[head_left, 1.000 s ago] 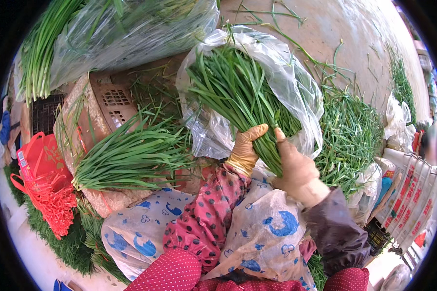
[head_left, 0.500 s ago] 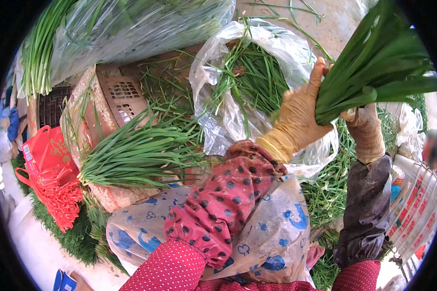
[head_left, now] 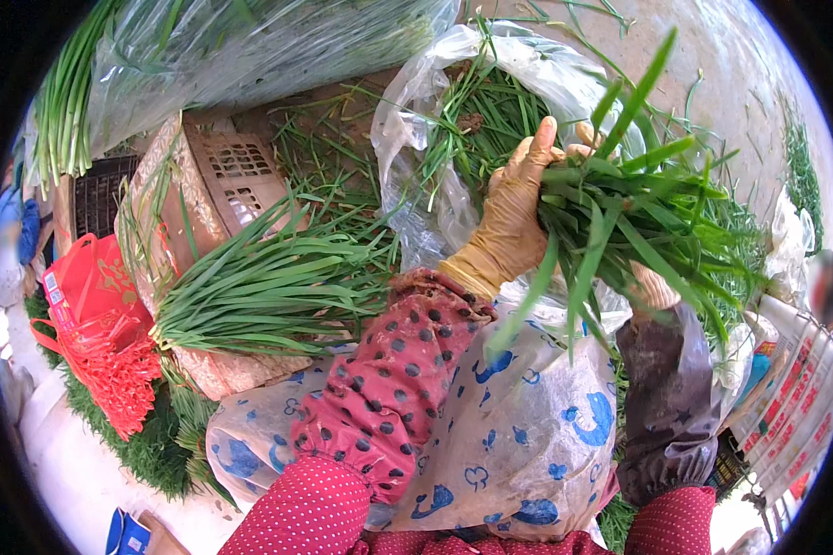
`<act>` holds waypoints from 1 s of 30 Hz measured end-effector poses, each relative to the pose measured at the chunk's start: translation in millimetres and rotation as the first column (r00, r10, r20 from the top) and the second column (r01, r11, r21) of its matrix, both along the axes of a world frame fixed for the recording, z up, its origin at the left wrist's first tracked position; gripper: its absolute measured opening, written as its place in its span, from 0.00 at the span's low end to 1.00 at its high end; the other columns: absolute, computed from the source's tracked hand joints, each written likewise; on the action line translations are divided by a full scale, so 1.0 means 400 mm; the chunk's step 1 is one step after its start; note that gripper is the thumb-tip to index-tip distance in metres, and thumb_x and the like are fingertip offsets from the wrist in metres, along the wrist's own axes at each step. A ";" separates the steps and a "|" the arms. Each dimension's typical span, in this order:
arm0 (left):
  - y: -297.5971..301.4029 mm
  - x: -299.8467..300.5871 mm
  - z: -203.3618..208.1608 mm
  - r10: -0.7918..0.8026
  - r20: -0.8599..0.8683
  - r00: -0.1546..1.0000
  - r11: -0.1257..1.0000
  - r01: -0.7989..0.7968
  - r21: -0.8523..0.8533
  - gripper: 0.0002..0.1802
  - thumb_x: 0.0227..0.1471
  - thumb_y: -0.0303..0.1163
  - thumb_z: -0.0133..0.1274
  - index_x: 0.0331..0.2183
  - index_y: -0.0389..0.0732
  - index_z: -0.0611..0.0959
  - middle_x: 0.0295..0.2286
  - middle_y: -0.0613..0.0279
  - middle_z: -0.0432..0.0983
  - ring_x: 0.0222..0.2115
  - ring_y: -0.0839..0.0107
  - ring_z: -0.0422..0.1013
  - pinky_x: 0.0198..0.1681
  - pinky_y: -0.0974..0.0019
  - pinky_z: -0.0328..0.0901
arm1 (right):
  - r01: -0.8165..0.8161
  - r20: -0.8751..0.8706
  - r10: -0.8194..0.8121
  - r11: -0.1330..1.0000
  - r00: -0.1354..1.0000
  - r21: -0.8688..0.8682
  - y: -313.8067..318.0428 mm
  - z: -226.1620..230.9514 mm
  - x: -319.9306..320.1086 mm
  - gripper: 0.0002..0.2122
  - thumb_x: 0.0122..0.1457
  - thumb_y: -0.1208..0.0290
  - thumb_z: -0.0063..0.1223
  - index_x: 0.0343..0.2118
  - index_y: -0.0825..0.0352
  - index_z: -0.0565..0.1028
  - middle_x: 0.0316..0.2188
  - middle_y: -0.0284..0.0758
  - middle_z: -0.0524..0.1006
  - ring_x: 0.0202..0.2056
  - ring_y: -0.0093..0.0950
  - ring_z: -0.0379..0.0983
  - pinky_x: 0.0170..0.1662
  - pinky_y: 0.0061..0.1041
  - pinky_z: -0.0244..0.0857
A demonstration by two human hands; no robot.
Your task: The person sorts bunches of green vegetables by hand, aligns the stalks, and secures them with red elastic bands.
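Observation:
A thick bunch of garlic chives (head_left: 634, 208) is held up in front of me, its leaves fanning toward me and to the right. My left hand (head_left: 516, 208), in a yellow rubber glove, is closed against the bunch's left side, one finger pointing up. Draped leaves mostly cover my right hand (head_left: 654, 287), in a paler glove; pale fingertips at the bunch's far side appear to be its own. Beyond the bunch, an open clear plastic bag (head_left: 398, 129) contains loose green leaves (head_left: 495, 116). Another bunch of chives (head_left: 268, 287) lies on the left, white ends leftward.
A patterned box (head_left: 162, 190) and an upturned plastic crate (head_left: 241, 176) stand at left, beside a red bag (head_left: 97, 287). Long chives lie in clear plastic (head_left: 259, 65) at the back left. Patterned plastic (head_left: 518, 444) covers my lap; a white printed bag (head_left: 796, 398) is at right.
The bunch has come down and swung round, its leaf tips now falling toward me instead of pointing up and right. Both hands have shifted left.

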State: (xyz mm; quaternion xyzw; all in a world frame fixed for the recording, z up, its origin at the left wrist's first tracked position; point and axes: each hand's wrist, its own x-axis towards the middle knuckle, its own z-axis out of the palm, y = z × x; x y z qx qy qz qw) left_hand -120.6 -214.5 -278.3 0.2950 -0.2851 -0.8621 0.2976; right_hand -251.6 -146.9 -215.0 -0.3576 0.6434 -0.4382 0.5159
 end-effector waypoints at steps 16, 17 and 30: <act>-0.003 0.207 0.139 0.114 0.734 0.669 0.759 0.418 -0.499 0.68 0.27 0.39 0.76 0.62 0.31 0.50 0.50 0.45 0.68 0.52 0.52 0.65 0.56 0.60 0.60 | 0.237 -0.384 -0.290 0.955 0.876 -0.181 -0.037 -0.006 0.094 0.09 0.56 0.66 0.58 0.36 0.65 0.78 0.33 0.30 0.77 0.28 0.25 0.71 0.36 0.25 0.66; -0.002 0.203 0.208 0.007 0.712 0.702 0.821 0.403 -0.405 0.61 0.32 0.37 0.73 0.61 0.33 0.53 0.52 0.43 0.66 0.54 0.54 0.64 0.56 0.59 0.61 | 0.307 -0.358 -0.363 0.930 0.860 -0.203 -0.009 -0.007 0.072 0.09 0.55 0.67 0.60 0.35 0.65 0.78 0.32 0.29 0.77 0.28 0.24 0.70 0.36 0.25 0.65; 0.311 0.072 0.500 -0.252 -0.498 0.830 0.736 0.498 0.458 0.45 0.42 0.64 0.55 0.53 0.40 0.69 0.49 0.50 0.71 0.53 0.56 0.64 0.53 0.51 0.63 | 0.442 0.322 -0.303 0.568 0.897 -0.694 0.216 0.432 0.102 0.06 0.59 0.73 0.55 0.28 0.66 0.71 0.27 0.33 0.72 0.30 0.24 0.67 0.37 0.27 0.61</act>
